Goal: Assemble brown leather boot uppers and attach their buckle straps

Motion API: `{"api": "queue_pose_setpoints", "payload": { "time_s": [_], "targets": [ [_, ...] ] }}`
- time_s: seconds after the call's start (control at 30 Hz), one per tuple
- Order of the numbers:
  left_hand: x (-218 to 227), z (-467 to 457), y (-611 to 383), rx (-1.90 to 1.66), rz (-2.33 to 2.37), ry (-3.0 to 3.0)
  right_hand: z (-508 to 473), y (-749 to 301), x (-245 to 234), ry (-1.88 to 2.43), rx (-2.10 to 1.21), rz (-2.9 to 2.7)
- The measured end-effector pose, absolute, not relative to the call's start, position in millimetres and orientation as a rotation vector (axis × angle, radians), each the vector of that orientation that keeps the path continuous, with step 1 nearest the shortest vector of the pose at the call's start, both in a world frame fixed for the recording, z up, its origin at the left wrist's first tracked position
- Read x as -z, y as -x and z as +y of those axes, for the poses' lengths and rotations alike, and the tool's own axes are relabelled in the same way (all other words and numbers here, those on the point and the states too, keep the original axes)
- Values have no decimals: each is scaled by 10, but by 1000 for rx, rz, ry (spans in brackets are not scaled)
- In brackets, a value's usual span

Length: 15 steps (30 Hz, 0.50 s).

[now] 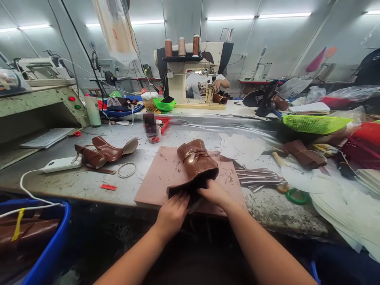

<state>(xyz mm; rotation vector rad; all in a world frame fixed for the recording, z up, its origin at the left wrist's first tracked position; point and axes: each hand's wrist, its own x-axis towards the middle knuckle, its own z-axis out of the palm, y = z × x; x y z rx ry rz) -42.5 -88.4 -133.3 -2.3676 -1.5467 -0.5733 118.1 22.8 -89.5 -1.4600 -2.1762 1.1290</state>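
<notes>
A brown leather boot upper [196, 158] with straps and a small buckle lies over a pinkish-brown board [154, 174], its dark opening facing me. My left hand [173, 211] grips the near edge of the upper, fingers laid over the dark lining and the thumb hidden. At the right of the opening is my right hand [215, 194], its fingertips reaching inside and partly out of sight, closed on the upper's edge. A second brown boot upper [103, 152] rests on the table to the left, beside a white power bank [62, 164] with a cable.
A sewing machine [192, 79] with thread spools stands behind the table, with a person [197, 85] beyond it. Dark strips [259, 177], green-handled scissors [297, 196] and white sheets [350, 209] lie at right. A blue bin [67, 221] holds brown leather pieces at lower left.
</notes>
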Motion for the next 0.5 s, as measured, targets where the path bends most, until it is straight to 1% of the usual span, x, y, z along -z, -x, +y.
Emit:
{"api": "queue_pose_setpoints", "payload": {
  "time_s": [0.13, 0.3, 0.5],
  "targets": [
    [1331, -954, 474, 342, -1433, 2406, 163, -1226, 909, 1419, -1060, -2254],
    [1259, -921, 506, 240, -1367, 2444, 87, -1234, 907, 1389, -945, -2320],
    [1096, -765, 655, 118, -1064, 2680, 335, -1313, 863, 1480, -962, -2235]
  ]
}}
